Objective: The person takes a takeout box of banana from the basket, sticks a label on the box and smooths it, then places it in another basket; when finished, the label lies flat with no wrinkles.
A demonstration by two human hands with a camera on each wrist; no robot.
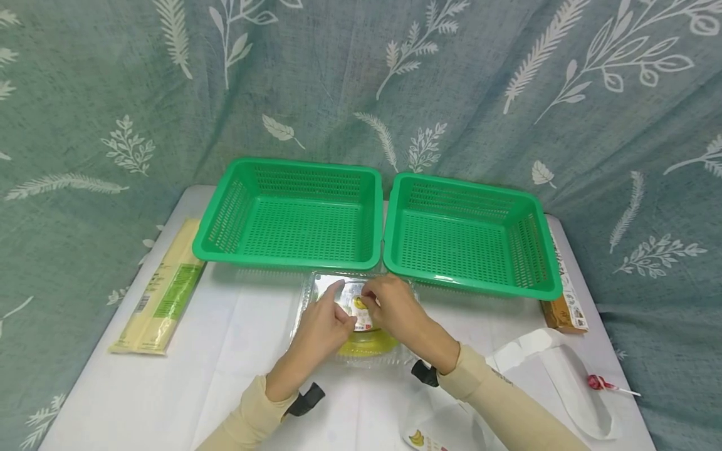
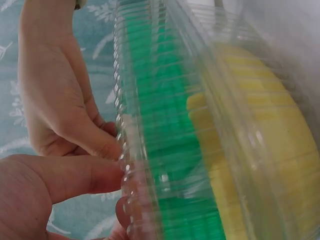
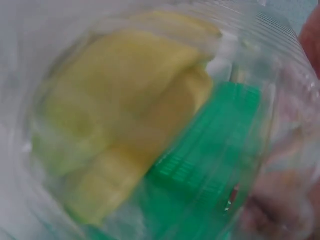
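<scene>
A clear plastic clamshell box (image 1: pixel 306 300) with ridged edges rests on the table, and yellow fruit that looks like bananas (image 2: pixel 270 120) shows through its walls. A label with a banana picture (image 1: pixel 361 316) lies on the lid. My right hand (image 1: pixel 397 307) comes over the lid from the right, thumb and forefinger together at the label's right edge, seeming to pinch it. From the left, my left hand (image 1: pixel 321 329) reaches in with its forefinger extended and thumb by the label's lower part. In the right wrist view the box (image 3: pixel 45 165) is blurred and mostly hides the fingers.
Two green baskets (image 1: pixel 299 263) (image 1: pixel 474 286) stand behind the box. A yellow packet (image 1: pixel 160 294) lies at left. On the right are a small carton (image 1: pixel 566 313), a curled white paper strip (image 1: pixel 570 376) and a red lollipop (image 1: pixel 595 382). Another banana label (image 1: pixel 429 441) lies at the front.
</scene>
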